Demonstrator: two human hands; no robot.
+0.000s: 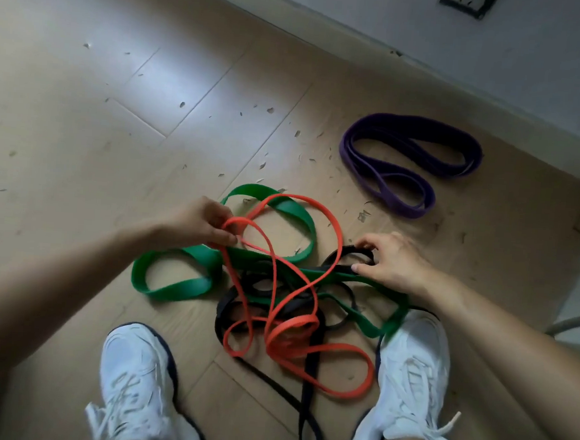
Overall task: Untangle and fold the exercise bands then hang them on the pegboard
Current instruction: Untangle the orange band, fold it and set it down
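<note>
Tangle of 3 bands is lying on the floor (pixel 84 102) btwn the shoes: orange band (pixel 284 350) is looping over green band (pixel 170 292) & black band (pixel 308 386), all crossing. L hand (pixel 199 222) is working at the tangle's far-left part, grip closed in a pinch, thumb & fingers holding an orange loop. R hand (pixel 392 261) is sitting at the far-right edge, grip curled round a black loop. Purple band (pixel 402 208) is lying apart, far right, coiled in loops near the wall (pixel 500 45). White shoes, left shoe (pixel 137 374) & right shoe (pixel 411 372), are flanking the pile on the near side. Small flecks (pixel 298 132) are littering the floor.
</note>
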